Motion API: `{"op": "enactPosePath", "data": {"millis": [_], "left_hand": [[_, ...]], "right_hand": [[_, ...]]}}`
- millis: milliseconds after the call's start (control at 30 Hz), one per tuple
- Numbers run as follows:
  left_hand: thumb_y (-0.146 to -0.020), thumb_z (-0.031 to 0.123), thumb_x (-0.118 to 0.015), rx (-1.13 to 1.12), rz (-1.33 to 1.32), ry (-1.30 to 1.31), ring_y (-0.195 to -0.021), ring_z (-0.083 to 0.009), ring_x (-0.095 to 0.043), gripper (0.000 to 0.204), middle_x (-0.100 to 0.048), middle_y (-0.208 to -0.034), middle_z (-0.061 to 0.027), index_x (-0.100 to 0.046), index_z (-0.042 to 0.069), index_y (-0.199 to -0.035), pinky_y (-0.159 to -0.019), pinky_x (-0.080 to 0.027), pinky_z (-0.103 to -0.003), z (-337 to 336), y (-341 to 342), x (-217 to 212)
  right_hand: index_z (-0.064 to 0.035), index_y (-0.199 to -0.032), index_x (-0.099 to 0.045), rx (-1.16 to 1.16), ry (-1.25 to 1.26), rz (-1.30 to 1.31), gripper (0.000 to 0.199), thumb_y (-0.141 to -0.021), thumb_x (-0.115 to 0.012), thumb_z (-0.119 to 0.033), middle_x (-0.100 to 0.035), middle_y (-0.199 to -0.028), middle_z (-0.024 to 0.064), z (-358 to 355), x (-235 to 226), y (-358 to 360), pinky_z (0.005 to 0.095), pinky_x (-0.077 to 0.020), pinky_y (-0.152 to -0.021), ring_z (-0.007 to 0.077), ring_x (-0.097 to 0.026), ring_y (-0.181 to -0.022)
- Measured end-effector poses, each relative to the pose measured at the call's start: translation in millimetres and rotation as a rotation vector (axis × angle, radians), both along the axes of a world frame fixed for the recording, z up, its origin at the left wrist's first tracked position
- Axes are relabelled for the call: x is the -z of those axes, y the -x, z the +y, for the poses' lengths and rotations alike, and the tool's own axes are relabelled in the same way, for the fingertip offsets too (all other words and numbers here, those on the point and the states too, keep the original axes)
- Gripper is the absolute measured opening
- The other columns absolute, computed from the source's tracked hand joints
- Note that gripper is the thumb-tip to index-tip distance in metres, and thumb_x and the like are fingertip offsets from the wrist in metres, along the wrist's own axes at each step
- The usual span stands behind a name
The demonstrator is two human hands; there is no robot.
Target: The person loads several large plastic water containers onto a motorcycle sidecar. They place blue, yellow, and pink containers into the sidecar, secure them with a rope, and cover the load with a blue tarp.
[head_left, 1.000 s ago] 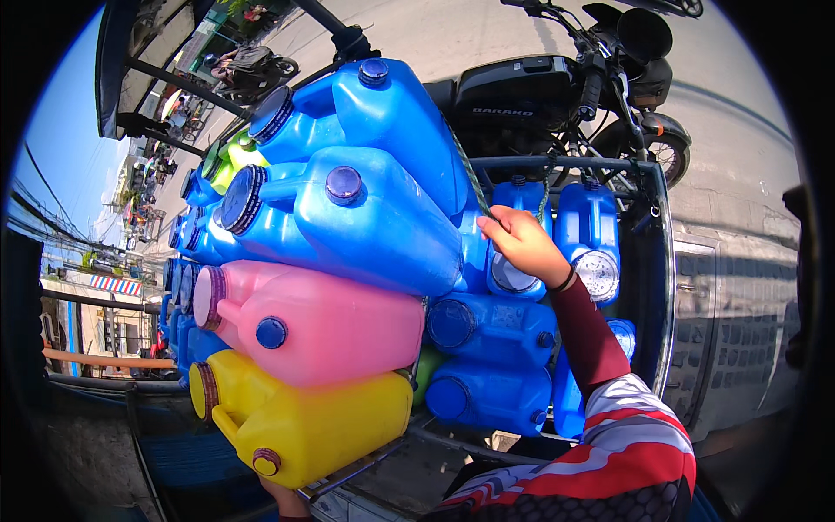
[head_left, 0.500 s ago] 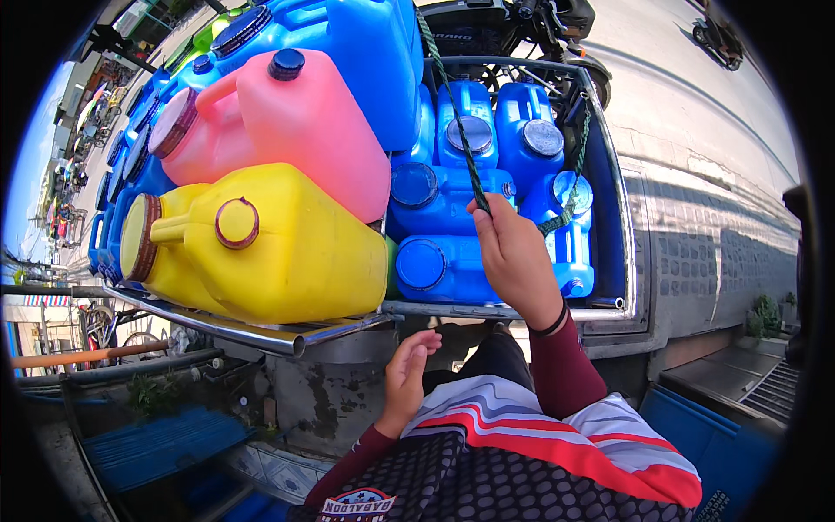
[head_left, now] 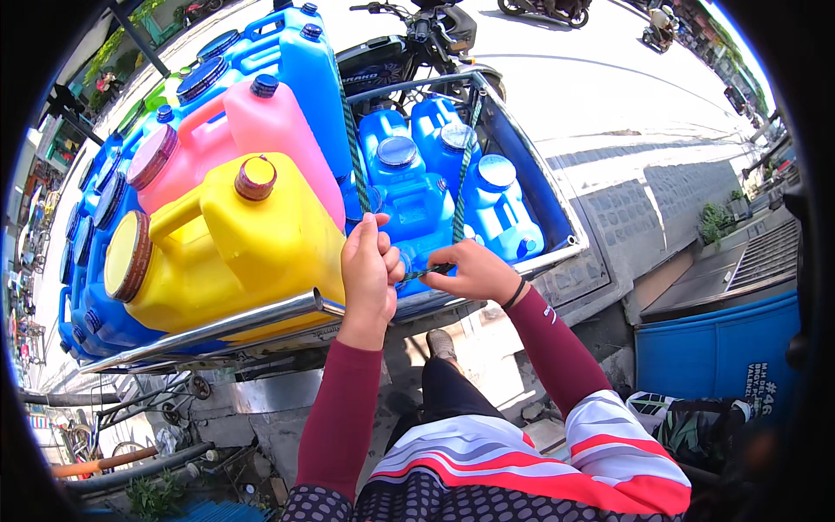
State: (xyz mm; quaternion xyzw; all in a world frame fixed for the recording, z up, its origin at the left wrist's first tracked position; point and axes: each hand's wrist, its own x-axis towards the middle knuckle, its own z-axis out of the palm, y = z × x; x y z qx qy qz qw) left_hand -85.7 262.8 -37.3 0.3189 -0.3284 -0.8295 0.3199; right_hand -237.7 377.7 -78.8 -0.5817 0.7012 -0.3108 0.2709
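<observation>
Hands meet at the rear rail of a loaded cart as a person in maroon sleeves works a green rope (head_left: pixel 351 130) over stacked water jugs. The left hand (head_left: pixel 370 265) is clenched in a fist around the rope just above the steel rail (head_left: pixel 226 326), beside the yellow jug (head_left: pixel 235 252). The right hand (head_left: pixel 474 271) pinches the rope's other run between thumb and fingers, level with the left. From there 2 strands rise: 1 up between the pink jug (head_left: pixel 261 130) and the blue jugs (head_left: pixel 417 174), the other slanting toward the cart's far rail (head_left: pixel 417 84). A motorcycle (head_left: pixel 409 43) stands beyond the load, and a blue drum (head_left: pixel 713 348) sits at the right.

The risk, by the look of it, lies in tension: if either fist slackens before a knot is set, the rope could slide back and the top jugs, stacked on their sides, could shift or roll off the left edge.
</observation>
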Motion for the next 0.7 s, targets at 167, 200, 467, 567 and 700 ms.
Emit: {"op": "enactPosePath", "data": {"millis": [167, 200, 467, 567, 700], "left_hand": [[-0.111, 0.031, -0.045, -0.026, -0.184, 0.068, -0.048, -0.0004, -0.023, 0.028, -0.028, -0.066, 0.008, -0.056, 0.005, -0.113, -0.043, -0.02, -0.021, 0.4, -8.5, 20.7], [-0.111, 0.032, -0.044, -0.033, -0.205, 0.073, -0.048, -0.0004, -0.023, 0.028, -0.027, -0.066, 0.0082, -0.056, 0.006, -0.114, -0.043, -0.019, -0.021, -0.9, -15.6, 25.7], [-0.112, 0.03, -0.045, -0.151, -0.48, -0.053, -0.046, -0.0022, -0.022, 0.027, -0.026, -0.063, 0.0074, -0.055, 0.005, -0.112, -0.043, -0.019, -0.023, 18.6, -19.3, 35.0], [-0.112, 0.029, -0.044, -0.059, -0.522, -0.058, -0.046, -0.0027, -0.022, 0.028, -0.025, -0.062, 0.007, -0.056, 0.003, -0.114, -0.043, -0.02, -0.023, 10.3, -3.5, 29.3], [-0.11, 0.023, -0.049, -0.151, -0.686, 0.034, -0.046, -0.0022, -0.029, 0.029, -0.033, -0.062, 0.0072, -0.057, 0.001, -0.127, -0.045, -0.024, -0.022, 18.5, 21.7, 5.1]], "right_hand": [[-0.0097, -0.112, -0.075, -0.005, 0.138, -0.296, 0.034, -0.088, -0.072, -0.033, -0.062, -0.134, 0.0137, -51.0, 90.0, 127.8, 0.0376, -0.0393, -0.111, 0.0271, -0.054, -0.13], [-0.0099, -0.119, -0.072, 0.114, 0.22, -0.571, 0.032, -0.089, -0.066, -0.018, -0.057, -0.142, 0.0097, -70.9, 111.8, 163.7, 0.037, -0.0337, -0.115, 0.0249, -0.047, -0.137], [-0.0036, -0.147, -0.038, 1.012, 0.38, -1.509, 0.081, -0.089, -0.074, -0.046, -0.046, -0.134, 0.0216, -277.3, 231.2, 380.8, 0.0449, -0.0524, -0.089, 0.0362, -0.062, -0.104], [-0.0065, -0.1, -0.061, 1.03, 0.38, -1.368, 0.039, -0.094, -0.072, -0.043, -0.053, -0.08, 0.0054, -283.9, 241.6, 524.3, 0.0303, -0.0442, -0.051, 0.0176, -0.057, -0.062], [-0.0127, -0.085, -0.06, 1.088, 0.5, -0.917, 0.027, -0.101, -0.061, -0.033, -0.043, -0.059, -0.003, -337.4, 204.4, 533.7, 0.0275, -0.0282, -0.041, 0.0109, -0.04, -0.045]]}}
